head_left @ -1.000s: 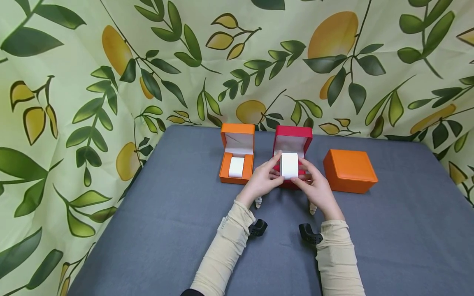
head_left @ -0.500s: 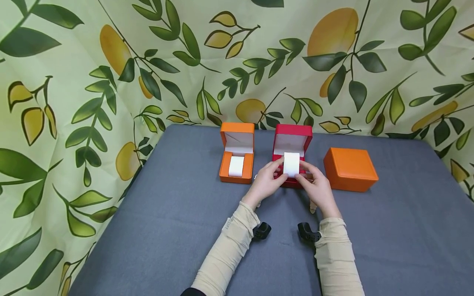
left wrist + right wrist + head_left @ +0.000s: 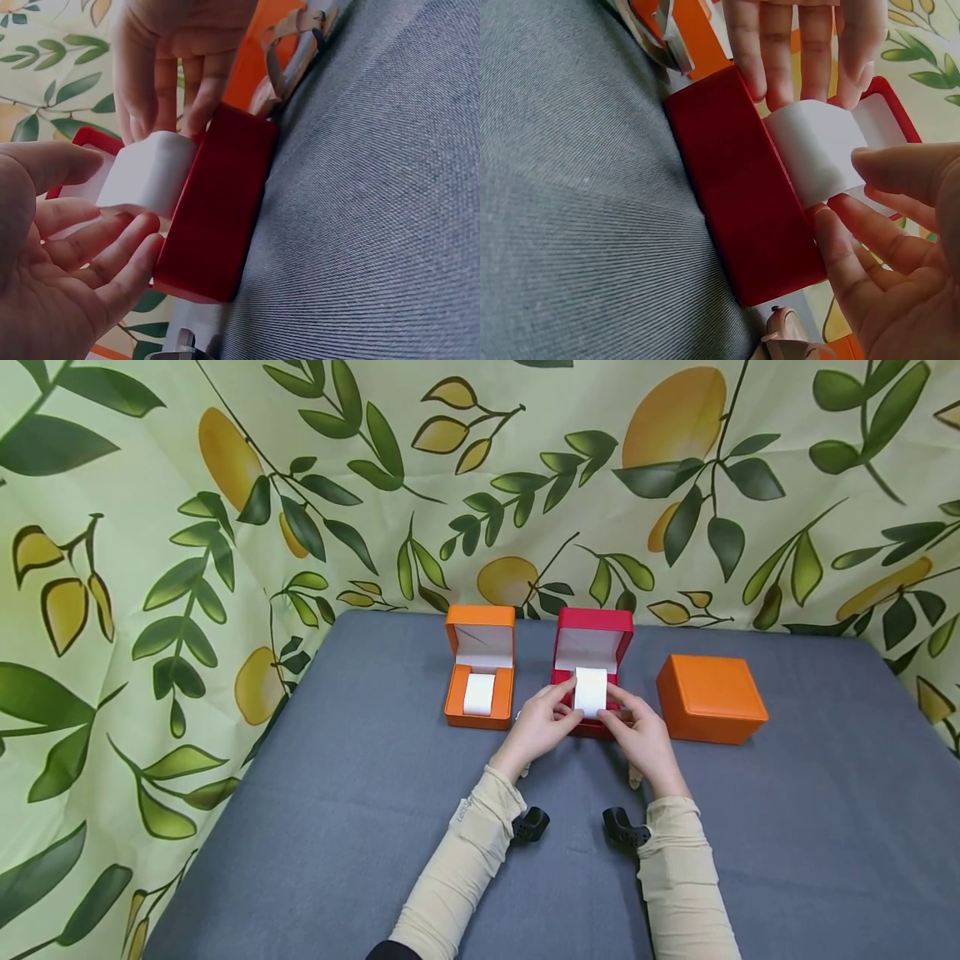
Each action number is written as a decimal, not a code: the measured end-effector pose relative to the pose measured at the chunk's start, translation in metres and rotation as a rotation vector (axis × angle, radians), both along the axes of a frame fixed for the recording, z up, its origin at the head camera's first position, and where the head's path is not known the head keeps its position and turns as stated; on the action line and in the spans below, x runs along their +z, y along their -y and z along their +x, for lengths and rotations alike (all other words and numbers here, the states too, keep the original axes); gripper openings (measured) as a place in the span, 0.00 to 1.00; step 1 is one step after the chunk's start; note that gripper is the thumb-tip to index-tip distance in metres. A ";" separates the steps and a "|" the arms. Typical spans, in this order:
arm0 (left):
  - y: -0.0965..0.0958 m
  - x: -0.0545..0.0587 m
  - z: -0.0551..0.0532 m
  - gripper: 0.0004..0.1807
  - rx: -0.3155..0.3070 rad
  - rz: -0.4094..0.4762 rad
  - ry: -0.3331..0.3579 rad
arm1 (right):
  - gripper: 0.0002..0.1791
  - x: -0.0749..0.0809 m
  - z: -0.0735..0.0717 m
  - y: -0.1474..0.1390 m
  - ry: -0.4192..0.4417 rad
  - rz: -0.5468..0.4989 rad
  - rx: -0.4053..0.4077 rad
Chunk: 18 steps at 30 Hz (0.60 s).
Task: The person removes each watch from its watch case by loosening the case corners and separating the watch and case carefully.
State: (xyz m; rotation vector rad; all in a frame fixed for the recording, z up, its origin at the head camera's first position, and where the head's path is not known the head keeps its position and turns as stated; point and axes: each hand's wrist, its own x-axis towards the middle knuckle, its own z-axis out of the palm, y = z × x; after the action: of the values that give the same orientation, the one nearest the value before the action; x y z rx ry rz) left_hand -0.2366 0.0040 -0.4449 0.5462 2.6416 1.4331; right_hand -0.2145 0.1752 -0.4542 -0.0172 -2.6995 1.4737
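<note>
A white watch cushion (image 3: 590, 692) sits partly down in the open red watch box (image 3: 217, 202), its upper part standing above the rim. My left hand (image 3: 542, 722) pinches the cushion's left side, thumb toward the front. From the other side, my right hand (image 3: 642, 737) pinches it too, its fingertips close to the red rim in the right wrist view. The raised lid (image 3: 594, 639) with a pale lining stands behind. Beside the box lie a watch with a light strap (image 3: 786, 326) and another watch (image 3: 184, 346), both mostly hidden by my hands in the head view.
Left of the red box stands an open orange watch box (image 3: 480, 722) with a white cushion (image 3: 479, 695) in it. A closed orange box (image 3: 711, 697) is on the right. All rest on a grey cloth-covered table (image 3: 337, 827) before a leaf-patterned curtain (image 3: 420, 460).
Both hands have brought the white cushion slightly right and down into the red box. Over the last half second, hands and cushion have hardly moved.
</note>
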 end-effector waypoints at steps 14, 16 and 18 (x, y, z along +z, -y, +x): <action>-0.001 -0.002 -0.001 0.32 -0.094 -0.163 0.033 | 0.27 -0.003 -0.001 0.005 0.032 0.082 0.030; -0.001 -0.001 -0.001 0.33 -0.102 -0.179 0.042 | 0.27 -0.003 -0.001 0.006 0.026 0.089 0.034; -0.001 -0.001 -0.001 0.33 -0.107 -0.187 0.051 | 0.27 -0.003 -0.001 0.006 0.027 0.100 0.034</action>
State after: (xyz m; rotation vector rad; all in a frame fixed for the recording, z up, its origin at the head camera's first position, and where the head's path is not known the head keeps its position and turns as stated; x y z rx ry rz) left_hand -0.2373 0.0050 -0.4459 0.6116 2.6260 1.1407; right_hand -0.2157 0.1690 -0.4576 0.0138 -2.8053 1.3547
